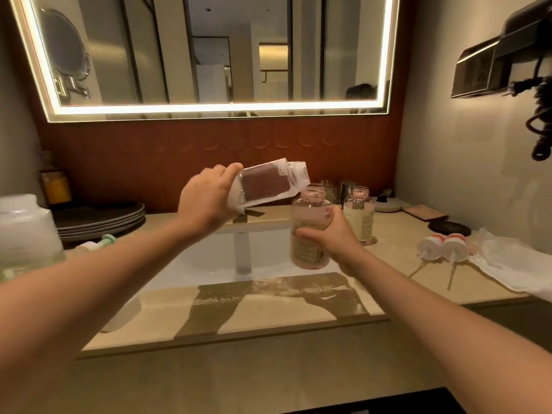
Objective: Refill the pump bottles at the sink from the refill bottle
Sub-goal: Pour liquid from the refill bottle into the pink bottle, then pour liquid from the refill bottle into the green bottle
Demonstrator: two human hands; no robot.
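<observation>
Overhead, clear refill bottle (268, 183), pink cylindrical pump bottle (309, 228)

lit-edge mirror (209, 55) on the back wall, round swing-arm mirror (64, 46) at its left. red-brown tile backsplash (179, 150) below. counter left: stack of dark plates (101, 219), white lidded tub (24, 228) in front, amber bottle (55, 186) behind, green-capped tube (95, 243) lying flat. counter right: black round disc (449, 228), brown card (425, 212) just behind it, crumpled white plastic bag (513, 261). right wall: hair dryer (507, 55) in its holder, coiled cord (540, 121) hanging.
</observation>
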